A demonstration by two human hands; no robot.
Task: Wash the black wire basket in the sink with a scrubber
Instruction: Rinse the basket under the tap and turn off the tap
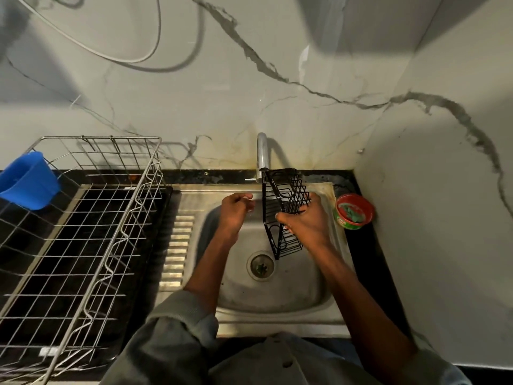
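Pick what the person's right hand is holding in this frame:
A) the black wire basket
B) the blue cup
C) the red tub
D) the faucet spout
A: the right hand grips the black wire basket over the sink, while the left hand is beside it, not on the basket.

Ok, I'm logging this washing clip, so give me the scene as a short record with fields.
setting: steel sink set in a dark counter, marble-look wall behind
held item: black wire basket, upright over the basin, beside the tap
right hand: grips the basket
left hand: loosely curled over the basin, apart from the basket; nothing seen in it
water: no stream visible
right of sink: red tub with something green inside
left of sink: wire dish rack, blue container
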